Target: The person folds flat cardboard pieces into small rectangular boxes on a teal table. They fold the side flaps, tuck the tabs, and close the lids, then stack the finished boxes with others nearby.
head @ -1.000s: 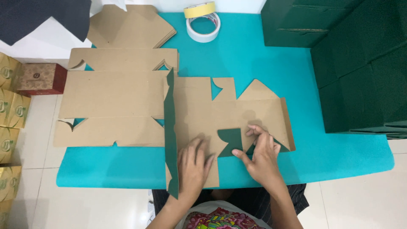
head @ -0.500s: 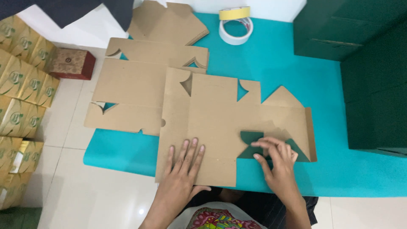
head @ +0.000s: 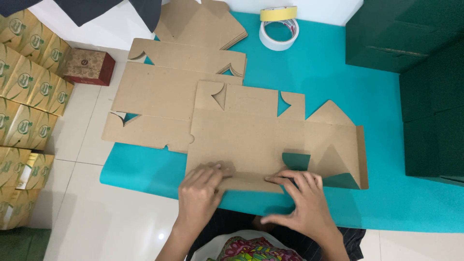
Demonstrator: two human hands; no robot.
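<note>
Teal mat (head: 309, 72): spread over the white tiled floor (head: 96, 227), bearing all the cardboard.

Green boxes (head: 411, 34): finished, dark, stacked at the far right, partly on the mat.

Blank stack (head: 159, 92): flat brown die-cut sheets lying left of centre, fanned, untouched.

Working blank (head: 251, 135): one brown sheet, green on its other face, lying flat just in front of the person and overlapping the stack's right edge. A second ago its left panel stood upright, green side showing; now that panel lies down brown side up, and the near edge strip is turned over toward the middle. Green shows only at two small folded tabs near the right hand. Judged from this, creasing has moved from the side panel to the near flap.

Yellow cartons (head: 24, 96): printed, rowed along the left edge, with a small red box (head: 89, 66) beside them.

Tape rolls (head: 279, 26): two, yellow on white, at the mat's far edge, well apart from the hands.

Left hand (head: 200, 191): fingers spread, palm down, pressing the near flap's left end; clamped on nothing.

Right hand (head: 302, 195): likewise flat, fingertips on the flap's fold line beside the green tab; holding nothing.
</note>
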